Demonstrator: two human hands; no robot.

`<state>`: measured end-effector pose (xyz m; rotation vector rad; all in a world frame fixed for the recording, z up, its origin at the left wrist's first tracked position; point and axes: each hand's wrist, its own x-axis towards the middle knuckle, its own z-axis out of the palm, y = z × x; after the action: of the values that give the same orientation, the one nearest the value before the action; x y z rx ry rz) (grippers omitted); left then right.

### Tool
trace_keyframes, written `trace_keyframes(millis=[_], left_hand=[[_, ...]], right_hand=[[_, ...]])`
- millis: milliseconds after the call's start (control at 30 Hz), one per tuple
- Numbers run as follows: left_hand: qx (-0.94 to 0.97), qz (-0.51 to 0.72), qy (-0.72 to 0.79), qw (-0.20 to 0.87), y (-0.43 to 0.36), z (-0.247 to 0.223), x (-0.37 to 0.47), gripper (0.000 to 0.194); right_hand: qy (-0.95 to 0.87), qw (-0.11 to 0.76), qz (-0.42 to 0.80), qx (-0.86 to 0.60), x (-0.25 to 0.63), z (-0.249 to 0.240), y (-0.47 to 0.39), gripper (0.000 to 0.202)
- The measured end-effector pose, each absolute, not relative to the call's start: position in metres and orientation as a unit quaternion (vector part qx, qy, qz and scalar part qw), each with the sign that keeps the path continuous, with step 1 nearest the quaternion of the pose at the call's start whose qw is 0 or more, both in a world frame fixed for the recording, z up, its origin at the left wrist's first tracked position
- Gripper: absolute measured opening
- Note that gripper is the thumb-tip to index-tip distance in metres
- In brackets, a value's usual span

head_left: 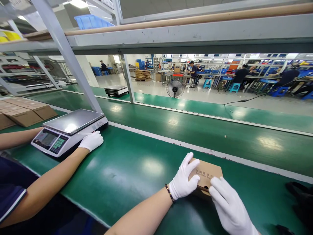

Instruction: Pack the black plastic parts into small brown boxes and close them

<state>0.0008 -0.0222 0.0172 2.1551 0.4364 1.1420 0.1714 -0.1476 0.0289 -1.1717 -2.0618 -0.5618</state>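
Observation:
A small brown cardboard box [209,168] with dark printing on its lid is between my hands, over the green work surface. My left hand [184,179], in a white glove with a beaded bracelet at the wrist, grips its left side, thumb and fingers lying over the lid. At the front right corner, my right hand [228,204], also gloved in white, has its fingers bent against the box. A small dark hole and a flap show on the front side. The far ends of my right fingers are partly hidden.
On the left, a co-worker's gloved hand [91,141] rests beside a weighing scale [75,120]. Several cardboard boxes [26,114] stand beyond it. A shelf beam [171,34] crosses overhead, held by metal posts. Black items [300,199] lie at far right.

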Motion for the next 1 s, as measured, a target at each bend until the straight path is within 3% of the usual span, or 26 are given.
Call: trace_keyframes(millis=[167, 367, 600, 700, 867, 933, 1000], left_hand=[[0.803, 0.386, 0.204, 0.406, -0.021, 0.016, -0.002, 0.069], [0.806, 0.391, 0.206, 0.393, -0.020, 0.015, -0.001, 0.072], [0.812, 0.396, 0.201, 0.380, -0.018, 0.018, -0.001, 0.067], [0.817, 0.388, 0.208, 0.372, -0.016, 0.019, 0.000, 0.066], [0.811, 0.470, 0.236, 0.256, -0.020, 0.015, 0.000, 0.070], [0.805, 0.528, 0.223, 0.154, -0.027, 0.013, -0.001, 0.065], [0.821, 0.525, 0.207, 0.086, -0.036, 0.012, -0.001, 0.053]], right_hand=[[-0.739, 0.368, -0.261, -0.501, 0.148, 0.027, -0.143, 0.045], [-0.742, 0.394, -0.220, -0.496, 0.150, 0.031, -0.133, 0.023], [-0.735, 0.398, -0.206, -0.509, 0.151, 0.029, -0.134, 0.014], [-0.641, 0.437, -0.189, -0.603, 0.143, 0.022, -0.130, 0.029], [-0.411, 0.521, -0.038, -0.747, 0.132, 0.010, -0.122, 0.084], [-0.358, 0.531, 0.060, -0.766, 0.127, 0.002, -0.118, 0.086], [-0.367, 0.507, 0.089, -0.774, 0.117, -0.006, -0.113, 0.073]])
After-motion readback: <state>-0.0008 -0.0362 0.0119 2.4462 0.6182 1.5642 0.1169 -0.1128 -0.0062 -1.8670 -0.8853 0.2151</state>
